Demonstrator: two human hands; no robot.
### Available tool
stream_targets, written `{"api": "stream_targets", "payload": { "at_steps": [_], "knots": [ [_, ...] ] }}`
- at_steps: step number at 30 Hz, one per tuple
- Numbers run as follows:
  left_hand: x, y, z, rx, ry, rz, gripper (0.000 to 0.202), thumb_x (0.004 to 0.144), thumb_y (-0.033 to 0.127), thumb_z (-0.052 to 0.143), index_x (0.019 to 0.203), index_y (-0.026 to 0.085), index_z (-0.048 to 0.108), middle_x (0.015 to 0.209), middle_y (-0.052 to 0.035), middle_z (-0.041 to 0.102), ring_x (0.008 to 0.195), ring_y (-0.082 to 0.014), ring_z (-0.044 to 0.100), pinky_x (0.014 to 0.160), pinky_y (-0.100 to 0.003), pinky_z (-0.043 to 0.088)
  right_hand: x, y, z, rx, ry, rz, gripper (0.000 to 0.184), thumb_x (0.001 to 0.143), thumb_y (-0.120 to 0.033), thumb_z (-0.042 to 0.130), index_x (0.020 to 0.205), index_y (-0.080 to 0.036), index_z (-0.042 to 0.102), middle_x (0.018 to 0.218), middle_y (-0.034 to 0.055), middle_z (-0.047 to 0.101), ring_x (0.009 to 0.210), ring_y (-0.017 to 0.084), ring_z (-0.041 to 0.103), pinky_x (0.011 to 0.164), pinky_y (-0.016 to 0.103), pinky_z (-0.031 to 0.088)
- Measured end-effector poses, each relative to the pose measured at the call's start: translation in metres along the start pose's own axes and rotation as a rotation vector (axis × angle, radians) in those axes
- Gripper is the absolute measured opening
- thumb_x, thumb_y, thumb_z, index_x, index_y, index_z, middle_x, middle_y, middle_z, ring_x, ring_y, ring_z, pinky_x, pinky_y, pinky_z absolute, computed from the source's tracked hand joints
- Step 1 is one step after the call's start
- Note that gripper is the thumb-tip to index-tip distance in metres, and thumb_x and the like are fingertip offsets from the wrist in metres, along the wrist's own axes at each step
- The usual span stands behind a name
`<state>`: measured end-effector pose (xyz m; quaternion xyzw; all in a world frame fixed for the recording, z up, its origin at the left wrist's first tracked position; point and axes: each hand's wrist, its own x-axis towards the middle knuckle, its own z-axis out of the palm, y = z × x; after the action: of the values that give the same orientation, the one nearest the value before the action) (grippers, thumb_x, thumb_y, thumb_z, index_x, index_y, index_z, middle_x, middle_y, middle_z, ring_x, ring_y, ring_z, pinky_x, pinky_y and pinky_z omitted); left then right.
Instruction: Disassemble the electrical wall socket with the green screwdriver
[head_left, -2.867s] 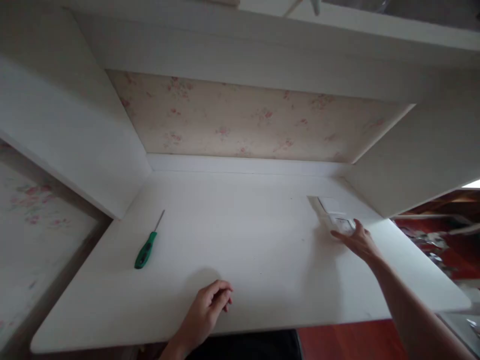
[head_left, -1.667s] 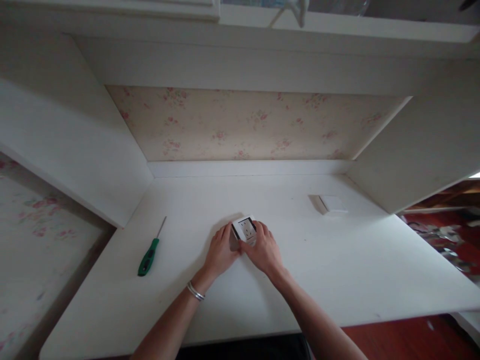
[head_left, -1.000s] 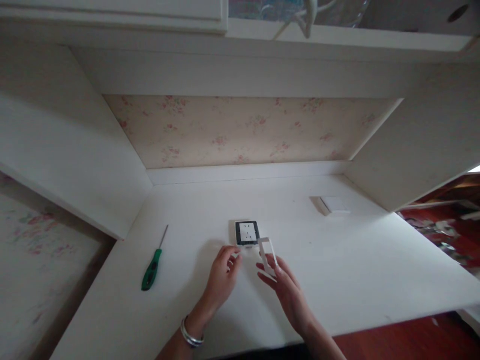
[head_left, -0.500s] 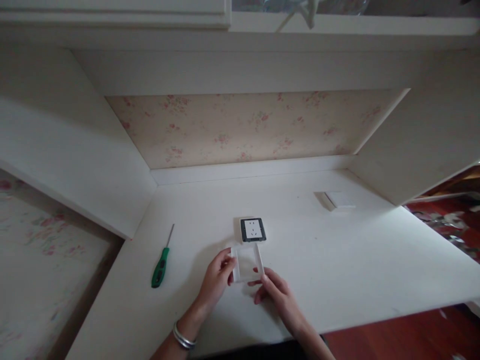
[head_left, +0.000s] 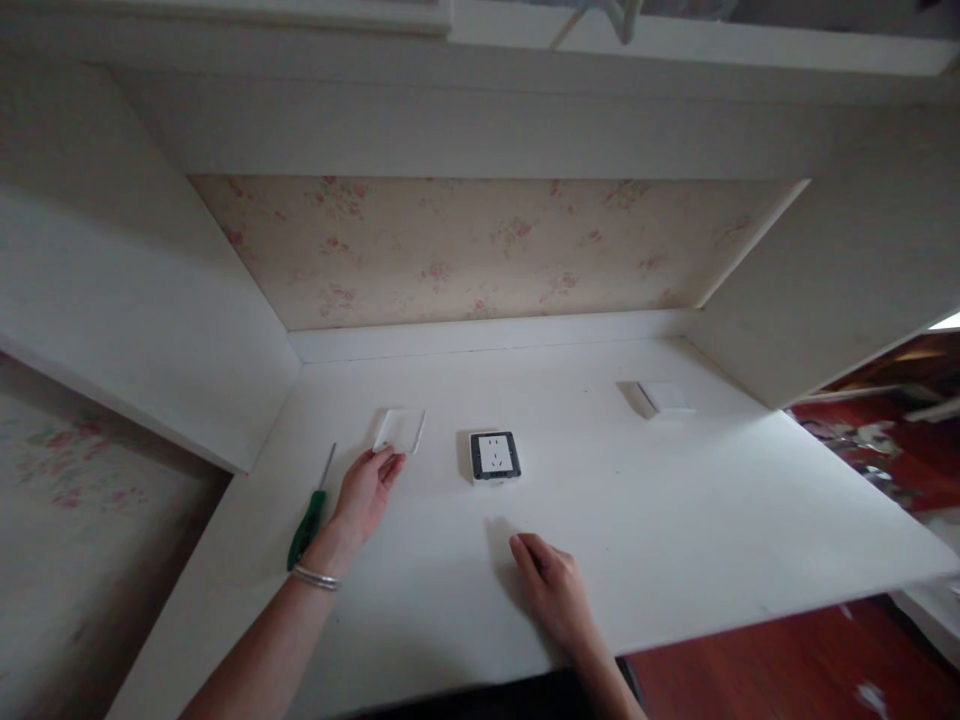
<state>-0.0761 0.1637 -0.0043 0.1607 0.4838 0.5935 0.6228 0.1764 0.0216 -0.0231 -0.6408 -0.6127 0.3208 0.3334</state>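
My left hand (head_left: 367, 488) is closed on the near edge of a square white cover frame (head_left: 417, 432), at the left of the white desktop. Between my hands, a little farther back, sits a wall socket (head_left: 495, 455) with a white face and a dark surround. My right hand (head_left: 551, 585) is curled just above the desktop in front of the socket, with nothing visible in its fingers. A green-handled screwdriver (head_left: 307, 525) lies left of my left hand, its handle partly hidden behind my wrist.
A small white box-like piece (head_left: 667, 397) rests at the back right of the desktop (head_left: 675, 510). Side panels (head_left: 142, 250) rise on both sides, and a shelf (head_left: 675, 40) overhangs the back. The front edge drops toward a red floor (head_left: 735, 665).
The cover frame, held by both hands in front of the socket, has moved left and back in my left hand. My right hand has let go of it and curled up.
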Motion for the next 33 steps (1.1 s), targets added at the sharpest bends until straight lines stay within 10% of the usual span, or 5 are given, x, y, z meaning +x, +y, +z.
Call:
{"api": "stream_targets", "payload": {
  "at_steps": [11, 20, 27, 33],
  "knots": [
    [0.065, 0.008, 0.002, 0.045, 0.114, 0.118, 0.018, 0.077, 0.000, 0.051, 0.069, 0.016, 0.056, 0.070, 0.0012, 0.063, 0.070, -0.0069, 0.062, 0.077, -0.021, 0.052, -0.005, -0.005, -0.001, -0.158, -0.083, -0.098, 0.036, 0.094, -0.039, 0.033, 0.080, -0.021, 0.061, 0.068, 0.0025, 0.062, 0.064, 0.015, 0.058, 0.061, 0.024, 0.037],
    [0.005, 0.017, 0.002, 0.310, 0.108, 0.261, 0.029, 0.067, 0.015, 0.066, 0.094, 0.019, 0.058, 0.083, -0.0001, 0.062, 0.076, -0.0151, 0.063, 0.073, -0.030, 0.052, -0.007, 0.002, -0.010, -0.191, -0.221, -0.191, 0.034, 0.094, -0.036, 0.035, 0.074, -0.021, 0.057, 0.066, 0.0000, 0.059, 0.063, 0.012, 0.055, 0.060, 0.023, 0.034],
    [-0.051, 0.022, -0.053, 1.494, 0.466, 0.805, 0.035, 0.080, 0.035, 0.050, 0.109, 0.016, 0.057, 0.109, -0.0125, 0.058, 0.102, -0.0273, 0.054, 0.091, -0.041, 0.040, -0.006, 0.004, -0.016, -0.157, -0.272, -0.242, 0.031, 0.093, -0.034, 0.038, 0.072, -0.022, 0.058, 0.067, -0.0004, 0.061, 0.063, 0.012, 0.055, 0.059, 0.023, 0.034],
    [-0.056, 0.012, -0.105, 1.925, 0.464, 0.593, 0.047, 0.081, 0.043, 0.045, 0.116, 0.012, 0.052, 0.105, -0.0167, 0.059, 0.099, -0.0312, 0.055, 0.091, -0.043, 0.038, -0.005, 0.003, -0.018, -0.137, -0.306, -0.231, 0.030, 0.092, -0.035, 0.040, 0.072, -0.022, 0.058, 0.067, -0.0002, 0.062, 0.064, 0.013, 0.057, 0.060, 0.024, 0.035]
  ]
}}
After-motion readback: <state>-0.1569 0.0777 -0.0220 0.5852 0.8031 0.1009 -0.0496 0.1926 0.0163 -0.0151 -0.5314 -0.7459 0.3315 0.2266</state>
